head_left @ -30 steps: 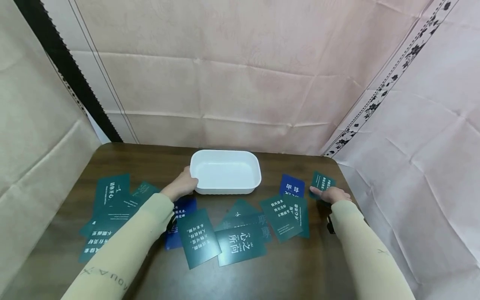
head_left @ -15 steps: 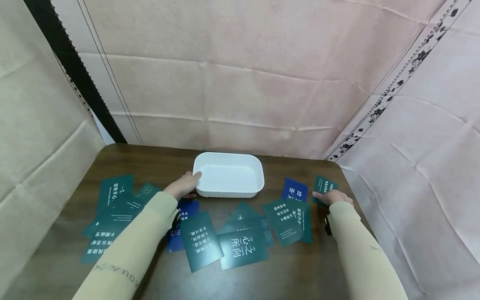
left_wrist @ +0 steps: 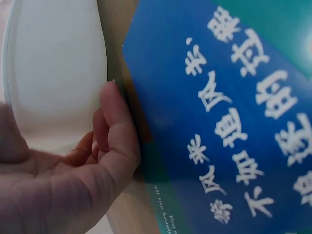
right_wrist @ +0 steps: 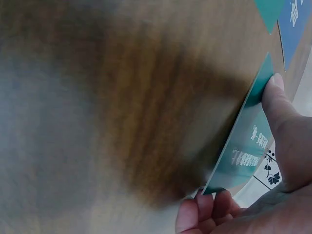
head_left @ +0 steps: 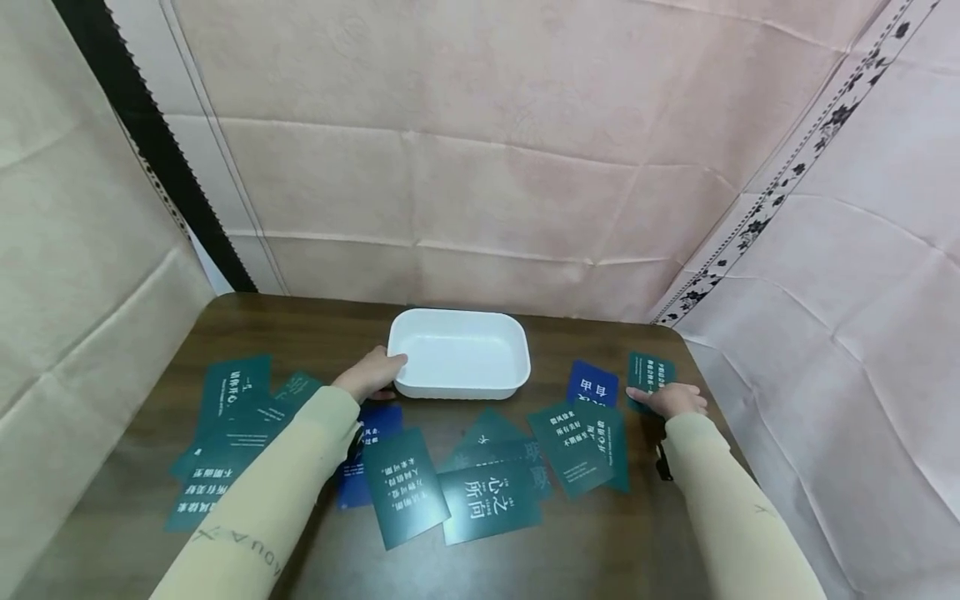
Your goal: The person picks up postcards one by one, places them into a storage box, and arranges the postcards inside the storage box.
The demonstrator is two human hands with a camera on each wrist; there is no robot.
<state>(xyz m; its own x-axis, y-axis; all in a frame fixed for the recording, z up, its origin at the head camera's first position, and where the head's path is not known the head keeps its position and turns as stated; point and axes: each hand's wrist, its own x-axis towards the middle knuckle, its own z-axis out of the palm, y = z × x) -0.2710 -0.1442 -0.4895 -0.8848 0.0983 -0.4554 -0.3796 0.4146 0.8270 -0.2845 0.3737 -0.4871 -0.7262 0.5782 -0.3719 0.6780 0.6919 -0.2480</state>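
A white plastic tray (head_left: 459,354) stands at the back middle of the table. My left hand (head_left: 371,375) grips its left end, thumb over the rim. The left wrist view shows the fingers (left_wrist: 122,131) curled along the tray's outer wall, beside a blue card (left_wrist: 185,97) with white writing. At the right, my right hand (head_left: 671,398) holds a green card (head_left: 649,371). In the right wrist view the thumb is at one edge of that card (right_wrist: 243,141) and the fingertips (right_wrist: 222,202) at the opposite edge, with the card tilted off the wooden surface.
Several green cards (head_left: 228,433) overlap at the left, partly behind my left sleeve. More green cards (head_left: 491,504) lie in front of the tray, and others overlap a blue card (head_left: 592,382) right of the middle. Pale cloth (head_left: 465,183) hangs behind the table (head_left: 585,558).
The view has shifted slightly, moving everything a little right and down in the frame. Both hands keep their hold on the tray and the green card.
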